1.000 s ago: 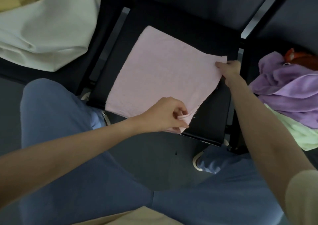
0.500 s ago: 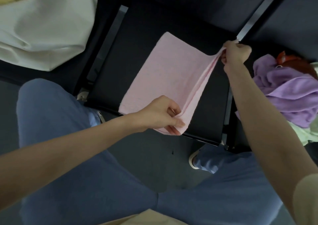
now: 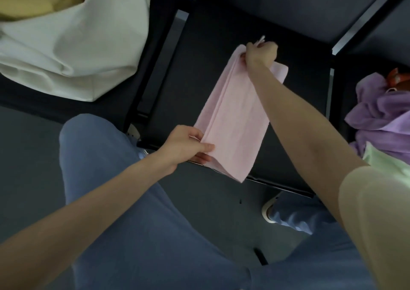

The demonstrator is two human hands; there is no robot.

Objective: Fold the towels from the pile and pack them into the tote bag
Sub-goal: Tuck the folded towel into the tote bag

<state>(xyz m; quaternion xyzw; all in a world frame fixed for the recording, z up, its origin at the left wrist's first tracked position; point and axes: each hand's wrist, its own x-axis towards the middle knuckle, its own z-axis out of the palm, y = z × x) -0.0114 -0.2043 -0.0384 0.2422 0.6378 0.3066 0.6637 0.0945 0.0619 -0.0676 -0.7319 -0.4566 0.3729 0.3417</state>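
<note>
pink towel (image 3: 235, 121): folded to a strip, centre frame
left hand (image 3: 185, 144): pinches near end
right hand (image 3: 260, 54): grips far end
pile (image 3: 383, 112): unfolded, right edge

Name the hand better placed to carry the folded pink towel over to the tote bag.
Left, probably. The left hand already pinches the pink towel at its near end, on the side where the white tote bag sits. The right hand grips the far end and would need to cross over.
</note>
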